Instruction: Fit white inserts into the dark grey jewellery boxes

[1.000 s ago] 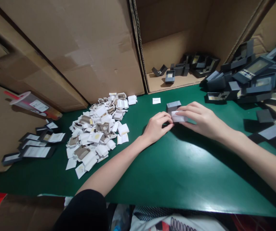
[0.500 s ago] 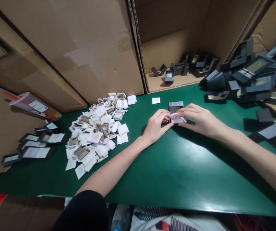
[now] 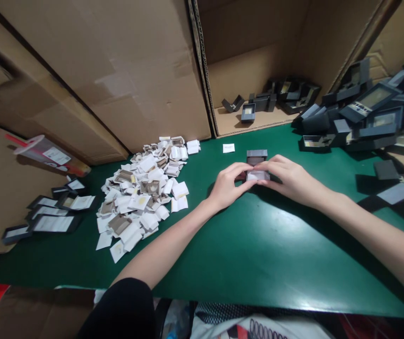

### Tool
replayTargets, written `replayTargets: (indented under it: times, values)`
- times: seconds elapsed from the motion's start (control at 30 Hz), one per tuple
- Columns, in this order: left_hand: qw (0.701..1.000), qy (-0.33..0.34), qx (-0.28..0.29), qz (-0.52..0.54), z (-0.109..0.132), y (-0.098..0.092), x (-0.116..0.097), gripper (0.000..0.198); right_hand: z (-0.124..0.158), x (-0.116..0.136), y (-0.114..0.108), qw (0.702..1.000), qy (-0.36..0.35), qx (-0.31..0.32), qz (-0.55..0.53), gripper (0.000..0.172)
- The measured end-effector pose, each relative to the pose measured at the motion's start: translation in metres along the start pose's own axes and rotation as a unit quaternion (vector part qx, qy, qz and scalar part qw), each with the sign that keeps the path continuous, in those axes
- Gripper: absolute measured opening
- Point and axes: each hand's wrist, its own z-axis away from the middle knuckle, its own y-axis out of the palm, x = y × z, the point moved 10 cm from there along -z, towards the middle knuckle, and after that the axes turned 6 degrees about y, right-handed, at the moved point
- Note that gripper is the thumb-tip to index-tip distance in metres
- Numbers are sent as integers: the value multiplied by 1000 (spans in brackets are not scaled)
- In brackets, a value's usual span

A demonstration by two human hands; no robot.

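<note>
A small dark hinged box [image 3: 257, 154] stands on the green table with its lid raised at the back. In its front half lies a white insert [image 3: 258, 175]. My left hand [image 3: 228, 183] grips the box from the left, thumb at the front edge and fingers at the upper side. From the right, my right hand [image 3: 286, 176] holds it the same way, fingertips nearly meeting the left ones over the insert. A small white card [image 3: 228, 148] lies flat just behind and left of the box.
Left of my hands spreads a heap of white folded inserts [image 3: 141, 197]. Dark boxes [image 3: 51, 223] and a plastic cup with a red straw [image 3: 46, 153] are at far left. More dark boxes [image 3: 371, 108] pile up at right. A cardboard carton [image 3: 258, 61] stands behind.
My right hand has shifted slightly left, its fingers moving from over the white insert to the box's edges. The insert now shows flatter inside the box.
</note>
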Motion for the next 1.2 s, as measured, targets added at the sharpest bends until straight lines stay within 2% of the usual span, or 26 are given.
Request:
replayTargets:
  times: [0.27, 0.37, 0.47, 0.53, 0.63, 0.7, 0.8, 0.97, 1.2]
  values:
    - [998, 9, 9, -67, 0, 1, -3, 22, 3, 12, -7, 993, -72, -4, 92, 31]
    - [997, 8, 12, -76, 0, 1, -5, 21, 3, 22, -12, 981, -102, -26, 163, 26]
    - [996, 8, 19, -85, 1, 3, -7, 23, 2, 26, -21, 973, -94, -67, 201, 20]
    - [996, 4, 21, -86, 1, 5, -8, 20, 2, 25, -24, 975, -83, -81, 187, 16]
    - [996, -10, 11, -84, 1, 5, -8, 12, 2, 19, -18, 989, -81, -58, 113, 13]
    - [996, -19, 5, -82, 1, 4, -8, 12, 2, 13, -13, 994, -73, -40, 63, 13]
    - [996, -25, 8, -82, 0, 4, -9, 14, 1, 6, -13, 997, -56, -51, 28, 10]
    - [994, -24, 21, -104, -2, 4, -12, 11, 1, 9, -16, 996, -64, -54, 26, 10]
    - [992, -9, 24, -125, -1, 6, -12, 4, 3, 13, -13, 993, -59, -58, 83, 14]
